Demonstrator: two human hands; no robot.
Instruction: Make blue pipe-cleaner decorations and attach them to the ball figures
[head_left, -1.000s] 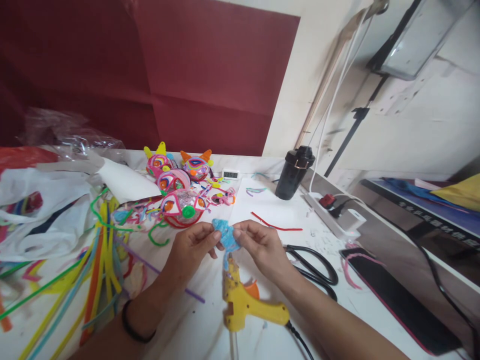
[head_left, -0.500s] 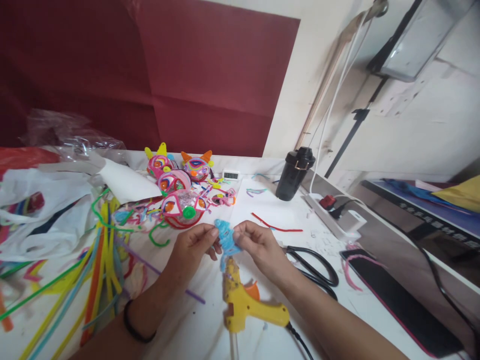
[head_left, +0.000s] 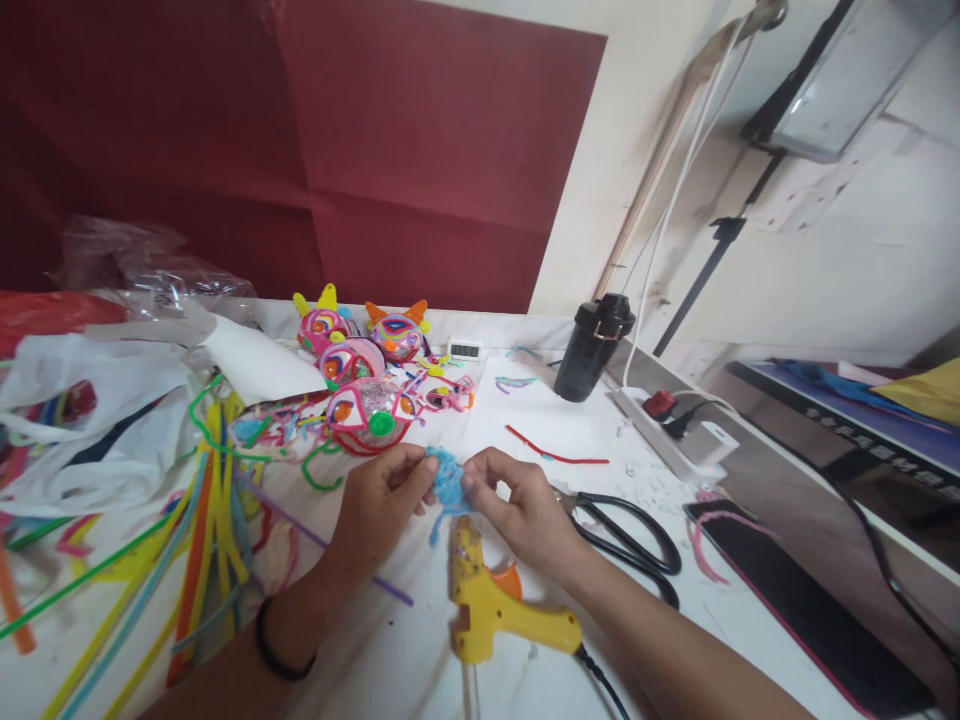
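Observation:
Between my two hands is a fuzzy light-blue pipe cleaner piece [head_left: 450, 482], bent into a bundled shape with a loose end hanging down. My left hand [head_left: 390, 497] pinches its left edge between thumb and fingers. On the opposite edge, my right hand [head_left: 517, 500] grips it with thumb and forefinger. Just below lies a yellow hot glue gun [head_left: 487, 605] on its side, nozzle toward the blue piece. Black-handled scissors [head_left: 630, 535] rest beside my right wrist, partly hidden by it.
Decorated round figures [head_left: 371, 415] stand behind my hands. Loose pipe cleaners [head_left: 202, 540] spread at the left near a white plastic bag [head_left: 90, 430]. A red pipe cleaner [head_left: 559, 450], a black bottle [head_left: 592, 350], a power strip [head_left: 675, 440] and a dark phone-like slab [head_left: 802, 610] are at the right.
The blue piece has turned in my fingers; its loose end now points down to the left, and the bundle looks rounder. Both hands still hold it.

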